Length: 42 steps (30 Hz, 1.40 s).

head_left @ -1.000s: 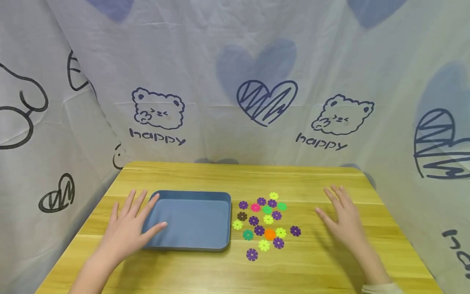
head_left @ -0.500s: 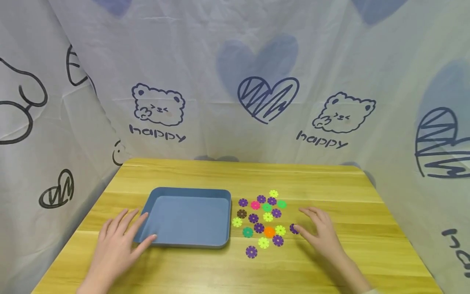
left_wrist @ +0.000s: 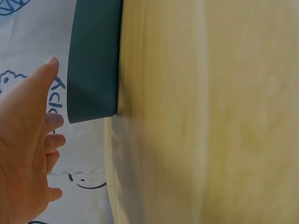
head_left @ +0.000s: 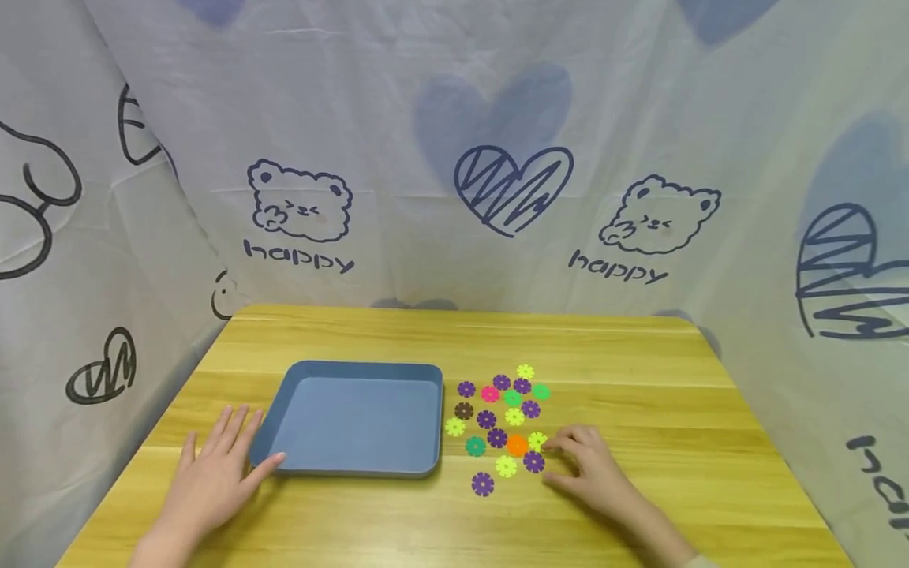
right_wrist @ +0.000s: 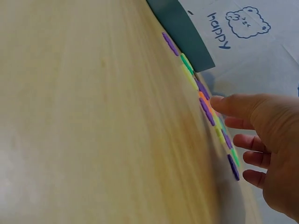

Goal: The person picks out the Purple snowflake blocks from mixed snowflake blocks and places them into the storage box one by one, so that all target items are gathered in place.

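Note:
My left hand (head_left: 213, 477), fingers straight and spread, is at the near left corner of a blue-grey tray (head_left: 355, 422). Whether it touches the rim I cannot tell. In the left wrist view its thumb stands beside the tray's wall (left_wrist: 93, 60). Right of the tray lie several small notched plastic discs, among them an orange disc (head_left: 517, 446), a pink disc (head_left: 490, 394) and a brown disc (head_left: 464, 410). My right hand (head_left: 600, 477) hovers at their right side, fingers loosely bent, near a purple disc (head_left: 534, 461). Another dark purple disc (right_wrist: 233, 167), hidden in the head view, lies below its fingers.
Everything lies on a wood-grain table (head_left: 398, 525). A pale cloth (head_left: 398, 102) printed with hearts and bears hangs behind it and along both sides. Yellow, green and purple discs lie flat close together.
My right hand has moved left and down to the discs, covering the rightmost purple one. My left hand has shifted left and lower, off the tray's interior to its near corner.

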Each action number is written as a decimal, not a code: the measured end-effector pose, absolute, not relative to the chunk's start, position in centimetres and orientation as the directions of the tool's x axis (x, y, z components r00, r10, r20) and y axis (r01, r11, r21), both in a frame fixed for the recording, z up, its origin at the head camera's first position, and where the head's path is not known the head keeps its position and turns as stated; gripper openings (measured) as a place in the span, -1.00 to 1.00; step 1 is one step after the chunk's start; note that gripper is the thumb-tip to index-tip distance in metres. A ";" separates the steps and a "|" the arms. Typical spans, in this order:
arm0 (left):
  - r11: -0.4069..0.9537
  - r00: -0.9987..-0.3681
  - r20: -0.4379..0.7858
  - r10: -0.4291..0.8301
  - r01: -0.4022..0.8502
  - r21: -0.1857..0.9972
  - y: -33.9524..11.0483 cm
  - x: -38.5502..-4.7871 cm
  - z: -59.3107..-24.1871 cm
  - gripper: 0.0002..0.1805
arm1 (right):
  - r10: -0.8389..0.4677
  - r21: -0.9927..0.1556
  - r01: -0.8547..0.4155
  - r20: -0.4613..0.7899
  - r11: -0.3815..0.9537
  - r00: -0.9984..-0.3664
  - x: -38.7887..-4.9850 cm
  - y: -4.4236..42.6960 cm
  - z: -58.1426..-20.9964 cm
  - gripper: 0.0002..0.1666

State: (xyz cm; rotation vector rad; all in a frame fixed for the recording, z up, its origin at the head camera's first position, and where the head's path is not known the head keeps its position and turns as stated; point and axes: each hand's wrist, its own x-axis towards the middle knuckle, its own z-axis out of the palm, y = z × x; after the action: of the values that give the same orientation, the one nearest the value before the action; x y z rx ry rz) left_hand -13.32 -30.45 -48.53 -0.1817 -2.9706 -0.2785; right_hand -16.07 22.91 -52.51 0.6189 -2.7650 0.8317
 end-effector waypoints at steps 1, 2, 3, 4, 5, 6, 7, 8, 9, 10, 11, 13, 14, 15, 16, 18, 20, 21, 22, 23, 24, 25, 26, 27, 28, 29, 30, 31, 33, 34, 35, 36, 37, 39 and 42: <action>0.975 -0.983 0.145 0.108 0.134 0.176 -30.6 -13.5 -48.6 -0.08 | -0.340 -0.478 -0.448 0.297 0.755 -0.892 -16.1 22.9 -52.6 -0.59; 0.975 -0.986 0.128 0.110 0.132 0.179 -30.7 -13.6 -48.6 -0.07 | -0.347 -0.470 -0.456 0.303 0.756 -0.888 -16.2 22.8 -52.7 -0.59; 0.975 -0.987 0.113 0.111 0.130 0.180 -30.7 -13.7 -48.6 -0.06 | -0.353 -0.463 -0.464 0.309 0.755 -0.883 -16.2 22.7 -52.8 -0.60; 0.975 -0.990 0.093 0.111 0.126 0.185 -30.8 -13.9 -48.7 -0.04 | -0.358 -0.459 -0.468 0.310 0.755 -0.881 -16.3 22.6 -52.8 -0.60; 0.974 -0.991 0.075 0.111 0.123 0.192 -30.8 -14.0 -48.8 -0.03 | -0.361 -0.458 -0.467 0.304 0.756 -0.882 -16.4 22.5 -52.9 -0.60; 0.973 -0.992 0.057 0.109 0.119 0.199 -30.8 -14.1 -48.8 -0.02 | -0.365 -0.459 -0.468 0.297 0.755 -0.882 -16.4 22.4 -52.9 -0.60; 0.972 -0.993 0.040 0.108 0.114 0.204 -30.9 -14.2 -48.9 -0.01 | -0.369 -0.459 -0.466 0.289 0.756 -0.883 -16.5 22.3 -52.9 -0.60; 0.971 -0.994 0.022 0.106 0.108 0.213 -30.9 -14.3 -48.9 0.00 | -0.372 -0.460 -0.462 0.277 0.758 -0.886 -16.6 22.2 -52.9 -0.60; 0.970 -0.994 0.007 0.107 0.106 0.220 -31.0 -14.4 -49.0 0.01 | -0.373 -0.466 -0.455 0.262 0.758 -0.890 -16.6 22.1 -52.8 -0.61; 0.968 -0.994 -0.008 0.107 0.102 0.227 -31.0 -14.5 -49.0 0.02 | -0.374 -0.472 -0.447 0.244 0.760 -0.895 -16.7 22.0 -52.8 -0.62; 0.967 -0.994 -0.019 0.109 0.101 0.234 -31.0 -14.6 -49.1 0.02 | -0.375 -0.479 -0.439 0.228 0.760 -0.898 -16.7 21.9 -52.8 -0.63; 0.964 -0.993 -0.031 0.114 0.103 0.244 -31.1 -14.7 -49.1 0.03 | -0.379 -0.493 -0.425 0.196 0.759 -0.904 -16.9 21.8 -52.7 -0.66; 0.963 -0.993 -0.032 0.116 0.105 0.248 -31.1 -14.7 -49.2 0.03 | -0.383 -0.503 -0.419 0.179 0.756 -0.906 -17.0 21.8 -52.6 -0.68; 0.962 -0.992 -0.030 0.121 0.110 0.251 -31.1 -14.8 -49.2 0.03 | -0.389 -0.513 -0.414 0.163 0.752 -0.907 -17.1 21.8 -52.5 -0.69; 0.961 -0.992 -0.026 0.123 0.112 0.253 -31.1 -14.8 -49.2 0.02 | -0.397 -0.521 -0.413 0.148 0.747 -0.906 -17.2 21.7 -52.4 -0.71; 0.960 -0.991 -0.022 0.128 0.118 0.254 -31.2 -14.8 -49.3 0.02 | -0.416 -0.537 -0.412 0.122 0.736 -0.901 -17.6 21.7 -52.2 -0.73; 0.959 -0.991 -0.015 0.134 0.125 0.255 -31.3 -14.9 -49.4 0.01 | -0.429 -0.550 -0.409 0.099 0.728 -0.898 -17.9 21.6 -51.9 -0.73; 0.959 -0.991 -0.015 0.135 0.127 0.255 -31.4 -15.0 -49.4 0.00 | -0.432 -0.554 -0.406 0.090 0.727 -0.897 -18.0 21.6 -51.8 -0.72; 0.958 -0.990 -0.014 0.138 0.129 0.256 -31.4 -15.0 -49.3 0.00 | -0.433 -0.557 -0.402 0.084 0.727 -0.898 -18.0 21.6 -51.7 -0.72; 0.957 -0.990 -0.013 0.140 0.132 0.257 -31.4 -15.1 -49.3 -0.01 | -0.429 -0.562 -0.396 0.080 0.726 -0.900 -18.0 21.5 -51.6 -0.71; 0.957 -0.990 -0.009 0.142 0.135 0.258 -31.4 -15.1 -49.3 -0.01 | -0.422 -0.568 -0.387 0.075 0.727 -0.903 -18.0 21.4 -51.6 -0.70; 0.956 -0.990 -0.006 0.143 0.136 0.259 -31.4 -15.2 -49.3 -0.01 | -0.416 -0.571 -0.380 0.073 0.728 -0.907 -17.9 21.3 -51.5 -0.69; 0.956 -0.990 -0.006 0.144 0.137 0.261 -31.4 -15.2 -49.2 -0.01 | -0.411 -0.571 -0.377 0.075 0.729 -0.908 -17.8 21.2 -51.5 -0.68; 0.955 -0.990 -0.006 0.144 0.137 0.262 -31.4 -15.2 -49.2 -0.01 | -0.405 -0.570 -0.374 0.077 0.732 -0.911 -17.7 21.1 -51.5 -0.68; 0.955 -0.989 -0.003 0.145 0.139 0.263 -31.4 -15.2 -49.2 -0.01 | -0.400 -0.567 -0.373 0.082 0.735 -0.913 -17.6 21.0 -51.4 -0.67; 0.956 -0.990 -0.004 0.144 0.138 0.260 -31.4 -15.2 -49.2 -0.01 | -0.395 -0.570 -0.370 0.086 0.734 -0.915 -17.5 20.9 -51.4 -0.68; 0.956 -0.990 -0.004 0.144 0.138 0.259 -31.5 -15.2 -49.2 -0.01 | -0.390 -0.572 -0.367 0.087 0.734 -0.917 -17.4 20.8 -51.4 -0.69; 0.956 -0.990 -0.007 0.143 0.137 0.259 -31.5 -15.2 -49.2 -0.01 | -0.389 -0.571 -0.371 0.097 0.732 -0.916 -17.4 20.8 -51.3 -0.70; 0.956 -0.990 -0.008 0.143 0.137 0.258 -31.5 -15.2 -49.2 -0.01 | -0.384 -0.581 -0.374 0.113 0.722 -0.916 -17.2 20.7 -51.2 -0.73; 0.957 -0.990 -0.009 0.143 0.136 0.257 -31.5 -15.2 -49.2 -0.01 | -0.386 -0.589 -0.381 0.124 0.713 -0.914 -17.2 20.6 -51.0 -0.75; 0.957 -0.990 -0.010 0.141 0.134 0.258 -31.5 -15.2 -49.2 -0.01 | -0.388 -0.598 -0.387 0.134 0.702 -0.912 -17.2 20.6 -50.9 -0.77; 0.956 -0.990 -0.008 0.141 0.134 0.259 -31.5 -15.1 -49.2 -0.01 | -0.391 -0.598 -0.392 0.140 0.699 -0.910 -17.2 20.5 -50.8 -0.78; 0.957 -0.990 -0.008 0.141 0.134 0.257 -31.4 -15.1 -49.2 -0.01 | -0.396 -0.597 -0.401 0.148 0.695 -0.906 -17.1 20.5 -50.7 -0.80; 0.958 -0.990 0.000 0.143 0.139 0.251 -31.3 -15.2 -49.1 -0.01 | -0.407 -0.594 -0.417 0.159 0.688 -0.899 -17.1 20.4 -50.4 -0.81; 0.960 -0.990 0.012 0.143 0.142 0.241 -31.4 -15.1 -49.0 -0.01 | -0.437 -0.574 -0.454 0.178 0.682 -0.882 -17.4 19.8 -49.9 -0.80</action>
State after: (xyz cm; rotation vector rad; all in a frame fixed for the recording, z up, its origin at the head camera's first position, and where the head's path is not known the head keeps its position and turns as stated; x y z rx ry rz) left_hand -15.13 -31.40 -48.99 -0.2262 -3.1153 -0.3820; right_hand -17.43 19.80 -49.87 0.7559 -2.8561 0.9859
